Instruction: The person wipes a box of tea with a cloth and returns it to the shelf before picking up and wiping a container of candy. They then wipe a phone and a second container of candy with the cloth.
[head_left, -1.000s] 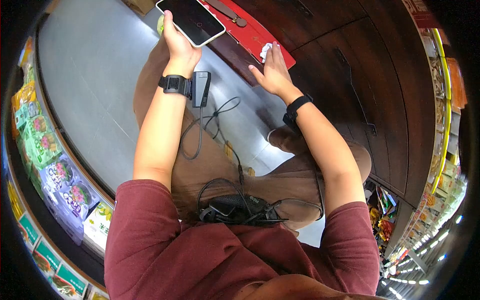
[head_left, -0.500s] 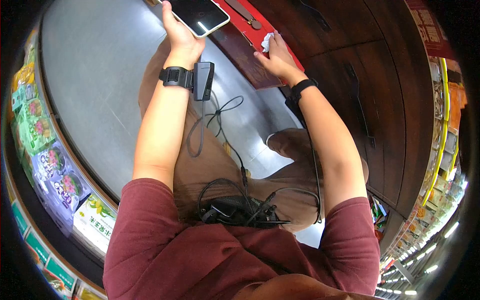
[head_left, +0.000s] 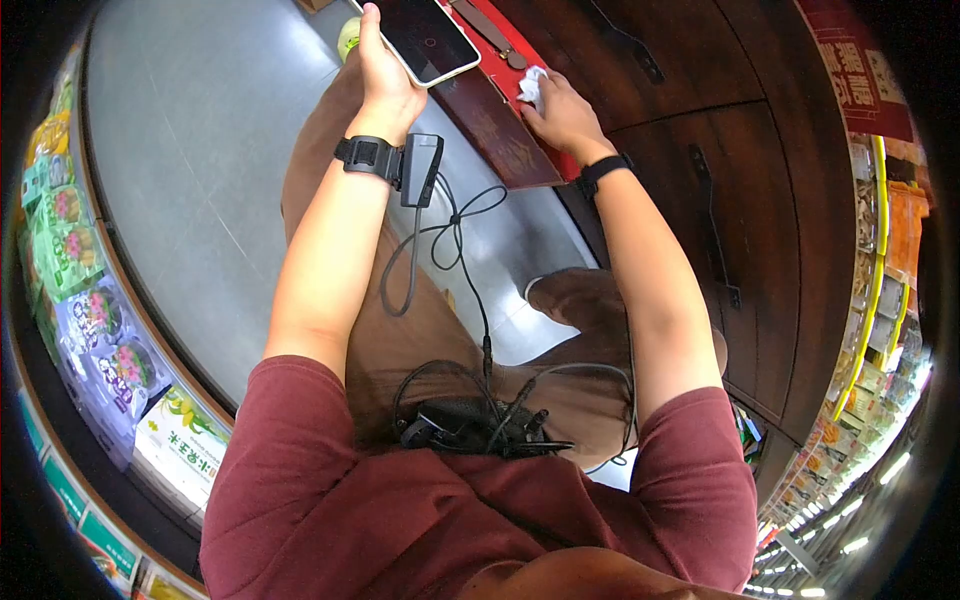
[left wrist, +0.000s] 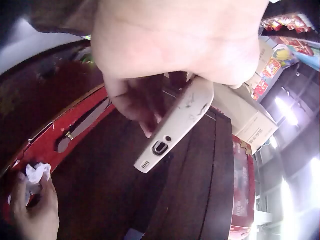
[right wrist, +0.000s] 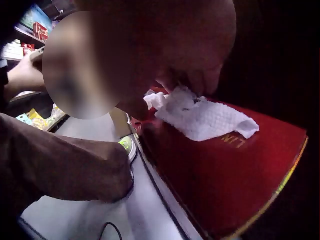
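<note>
In the head view the left hand (head_left: 391, 84) holds a white-edged phone (head_left: 428, 40) with a dark screen, thumb along its side. In the left wrist view the phone's pale edge (left wrist: 172, 130) shows its port. The right hand (head_left: 567, 117) pinches a crumpled white tissue (head_left: 532, 88) against the red top of a box (head_left: 500, 72). In the right wrist view the tissue (right wrist: 200, 117) lies spread over the red surface (right wrist: 220, 180), beneath the curled fingers. A brown strap (head_left: 485, 30) with a round end lies on the box.
Dark wooden drawers (head_left: 690, 140) with black handles stand at the right. A black cable (head_left: 485, 300) hangs between the arms to a black device (head_left: 470, 425) on the lap. Packaged goods (head_left: 100, 320) line the left edge; grey floor (head_left: 200, 150) lies between.
In the head view both hands, the phone and the box shift slightly right. The right fingers, straighter a second ago, are now more bent around the tissue.
</note>
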{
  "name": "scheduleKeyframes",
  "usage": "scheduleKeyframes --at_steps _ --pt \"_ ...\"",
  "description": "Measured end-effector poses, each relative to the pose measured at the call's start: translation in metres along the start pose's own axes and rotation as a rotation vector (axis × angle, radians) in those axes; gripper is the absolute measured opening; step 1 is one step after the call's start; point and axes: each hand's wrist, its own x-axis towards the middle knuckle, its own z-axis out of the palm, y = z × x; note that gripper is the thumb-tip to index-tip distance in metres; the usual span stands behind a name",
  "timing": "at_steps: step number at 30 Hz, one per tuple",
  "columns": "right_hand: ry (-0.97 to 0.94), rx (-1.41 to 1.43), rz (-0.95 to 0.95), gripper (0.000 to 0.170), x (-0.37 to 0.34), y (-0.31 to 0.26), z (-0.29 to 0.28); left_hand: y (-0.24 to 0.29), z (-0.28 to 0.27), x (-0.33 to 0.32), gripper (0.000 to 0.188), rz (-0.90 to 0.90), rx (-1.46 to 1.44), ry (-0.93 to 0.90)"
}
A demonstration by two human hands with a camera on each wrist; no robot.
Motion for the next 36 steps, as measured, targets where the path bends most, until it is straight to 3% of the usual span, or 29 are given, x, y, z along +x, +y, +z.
scheduleKeyframes --at_steps 4,9,12,14,17,19,25,27,30,34,36 --pt "-0.051 -0.058 0.023 0.043 -0.025 0.008 -0.011 -0.005 -0.002 0.004 0.064 0.013 -0.009 0.024" --pt "-0.032 -0.041 0.009 0.034 -0.048 0.011 -0.008 -0.01 0.005 0.001 0.063 0.009 -0.018 0.039" --pt "-0.002 -0.015 0.008 0.036 -0.041 0.011 -0.002 -0.008 0.0 0.002 0.063 0.023 -0.019 0.072" --pt "0.17 0.047 -0.041 0.045 -0.032 0.008 0.0 -0.009 -0.005 0.006 0.063 0.036 -0.025 0.087" --pt "0.19 0.099 -0.118 0.055 -0.006 0.006 0.0 -0.006 -0.003 0.004 0.065 0.056 -0.055 0.148" --pt "0.132 0.151 -0.138 0.06 0.011 0.007 0.003 0.008 0.018 -0.01 0.028 0.169 -0.206 0.158" --pt "0.011 0.163 -0.167 0.062 0.028 0.009 0.005 0.008 -0.002 0.002 0.04 0.174 -0.167 0.105" --pt "0.063 0.128 -0.182 0.062 0.025 0.006 0.007 0.008 -0.005 0.003 0.045 0.094 -0.201 0.082" --pt "0.079 0.044 -0.141 0.052 0.016 0.008 0.002 0.011 -0.007 0.006 0.049 0.002 -0.291 0.065" --pt "-0.028 -0.082 -0.172 0.029 0.007 0.021 -0.008 0.013 -0.005 0.002 0.048 0.005 -0.281 0.085" --pt "-0.118 -0.127 -0.14 0.023 -0.003 0.022 -0.016 0.009 -0.003 0.003 0.048 0.184 -0.161 0.133"
